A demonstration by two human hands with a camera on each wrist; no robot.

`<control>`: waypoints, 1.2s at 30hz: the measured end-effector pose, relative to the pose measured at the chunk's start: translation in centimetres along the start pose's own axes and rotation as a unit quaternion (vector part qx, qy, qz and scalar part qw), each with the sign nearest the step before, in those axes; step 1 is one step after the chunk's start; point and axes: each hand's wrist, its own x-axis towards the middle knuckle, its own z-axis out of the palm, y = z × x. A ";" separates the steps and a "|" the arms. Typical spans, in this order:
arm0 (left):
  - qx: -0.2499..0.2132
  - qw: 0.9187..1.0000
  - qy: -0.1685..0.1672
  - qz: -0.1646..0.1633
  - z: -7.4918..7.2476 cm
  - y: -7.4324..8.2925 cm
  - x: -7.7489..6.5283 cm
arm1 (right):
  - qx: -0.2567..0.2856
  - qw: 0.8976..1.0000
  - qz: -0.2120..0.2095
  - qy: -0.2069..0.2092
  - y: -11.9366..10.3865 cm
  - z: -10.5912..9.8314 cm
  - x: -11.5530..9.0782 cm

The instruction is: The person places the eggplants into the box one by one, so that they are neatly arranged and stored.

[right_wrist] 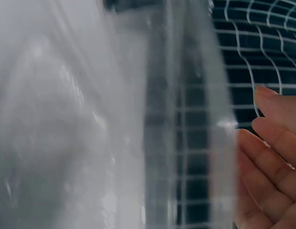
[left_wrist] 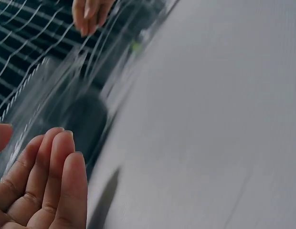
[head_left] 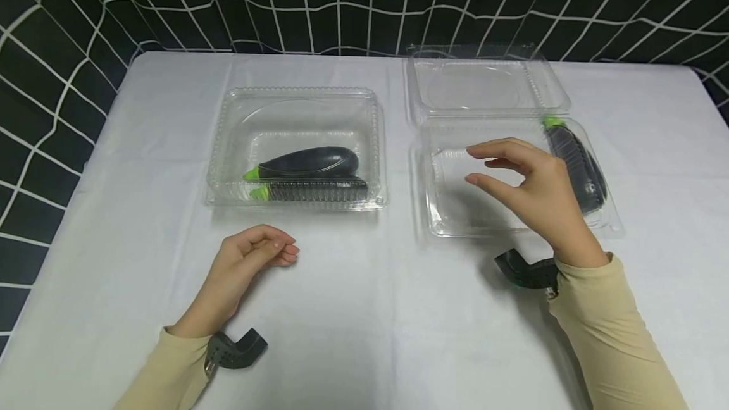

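My right hand (head_left: 538,192) hovers over an open clear plastic box (head_left: 450,226), thumb and fingers spread in a C with nothing between them. Inside that box, along its right side, lies a dark eggplant (head_left: 578,166) with a green stem end, partly covered by the hand. Near the front of the left clear box (head_left: 296,97), whose lid is down, my left hand (head_left: 245,261) holds nothing, its fingers loosely bent. An eggplant (head_left: 310,162) lies sideways in this box; a second dark, green-ended shape (head_left: 319,190) shows through the ribbed front wall.
The right box's lid (head_left: 473,84) is folded back toward the table's far edge. A white cloth (head_left: 353,334) covers the table. Behind and to the left hangs dark fabric with white netting (head_left: 336,11). Each wrist carries a black camera mount (head_left: 236,350).
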 end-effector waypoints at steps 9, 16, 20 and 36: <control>0.009 0.996 -0.078 -0.032 4.3 -0.1 0.6 | 0.000 0.997 0.066 0.046 1.4 -3.4 -0.8; 0.022 0.988 -0.150 -0.021 8.7 0.4 2.0 | 0.000 0.990 0.119 0.077 2.8 -5.8 -1.7; 0.045 0.983 -0.179 -0.010 10.9 0.7 3.0 | -0.003 0.988 0.123 0.091 3.4 -6.9 -2.1; 0.325 0.900 -0.062 0.285 14.7 2.1 3.4 | -0.091 0.961 0.239 0.107 6.7 -10.9 -3.9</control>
